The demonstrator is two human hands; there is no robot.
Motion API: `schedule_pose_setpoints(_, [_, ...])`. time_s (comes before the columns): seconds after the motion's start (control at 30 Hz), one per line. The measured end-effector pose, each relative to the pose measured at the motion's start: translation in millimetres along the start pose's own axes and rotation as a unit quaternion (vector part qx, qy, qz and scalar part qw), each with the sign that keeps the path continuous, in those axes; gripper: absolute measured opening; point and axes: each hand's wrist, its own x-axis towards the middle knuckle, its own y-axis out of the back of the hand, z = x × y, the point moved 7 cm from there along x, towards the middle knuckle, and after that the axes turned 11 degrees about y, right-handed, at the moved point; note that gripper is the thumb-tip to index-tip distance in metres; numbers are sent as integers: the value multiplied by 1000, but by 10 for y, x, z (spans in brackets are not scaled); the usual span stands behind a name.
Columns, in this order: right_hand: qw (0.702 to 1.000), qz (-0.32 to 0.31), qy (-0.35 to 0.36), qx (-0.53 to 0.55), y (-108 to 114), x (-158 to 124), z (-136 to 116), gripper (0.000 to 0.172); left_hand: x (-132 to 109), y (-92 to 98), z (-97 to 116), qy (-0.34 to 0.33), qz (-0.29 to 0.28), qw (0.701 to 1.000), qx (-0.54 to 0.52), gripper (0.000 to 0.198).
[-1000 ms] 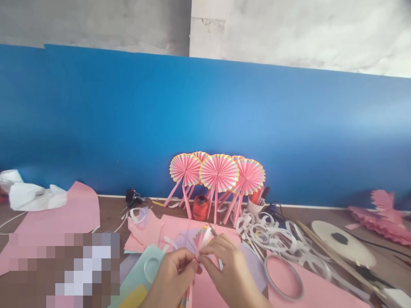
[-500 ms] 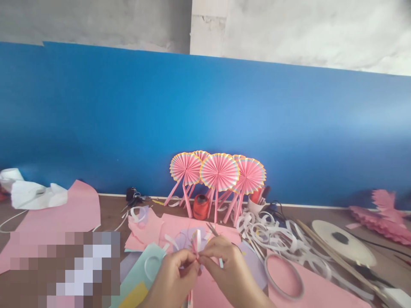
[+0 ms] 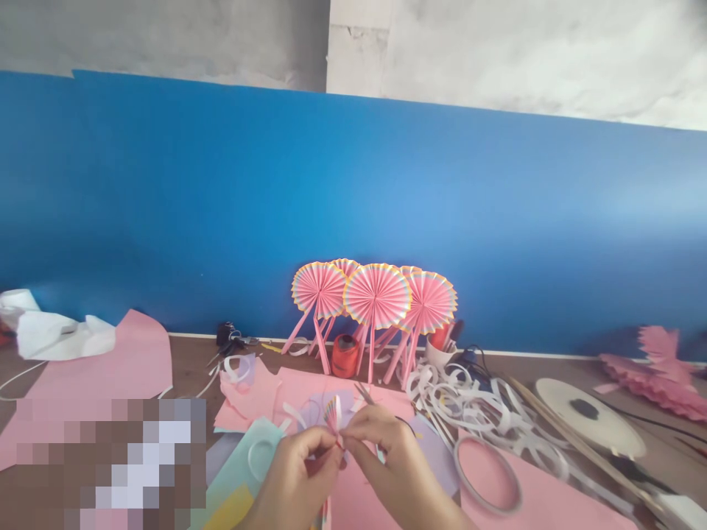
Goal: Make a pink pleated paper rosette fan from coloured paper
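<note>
Between my hands stands a small folded paper fan piece [image 3: 332, 414], striped with pink and other colours, its lower part hidden by fingers. My left hand [image 3: 305, 467] is closed, thumb and fingers pinching the piece at its middle. My right hand [image 3: 381, 449] is also closed, its fingertips pinched at the same spot from the right. Several pink pleated rosettes with yellow edges, such as the front one [image 3: 377, 296], stand on pink strips behind. An orange-red spool [image 3: 345, 356] sits among their legs. Scissor blades [image 3: 364, 394] show just beyond my right hand.
White curled strips [image 3: 469, 401] pile up at the right, by a roll of tape [image 3: 488, 475] and a cream disc [image 3: 591, 418]. Pink paper [image 3: 127, 361] and white crumpled paper [image 3: 66, 336] lie left. A blue panel [image 3: 353, 184] rises behind the table. The lower left is pixelated.
The upper part of the folded piece leans slightly further left, and the fingertips have shifted a little. Both hands keep their pinch near the same place.
</note>
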Motion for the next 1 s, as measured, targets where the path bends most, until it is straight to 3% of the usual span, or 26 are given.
schedule_pose_setpoints(0.13, [1000,-16,0,-16,7,4,-2,24,4,-4,9,3,-18,1000,6,19])
schedule_pose_setpoints(0.37, [1000,8,-15,9,2,-17,20,25,-64,4,76,-19,19,1000,7,20])
schedule_pose_setpoints(0.5, [1000,23,10,-13,-31,-37,-9,24,-76,15,80,-35,35,999,9,20])
schedule_pose_setpoints(0.6, [999,33,21,-21,-21,-28,-22,26,-71,14,74,-30,33,999,13,19])
schedule_pose_setpoints(0.77, [1000,-4,13,16,-17,11,-17,26,-52,17,72,-17,20,1000,-1,21])
schedule_pose_setpoints(1.0, [999,0,-27,36,-38,-14,71,25,-32,2,32,-24,10,999,20,21])
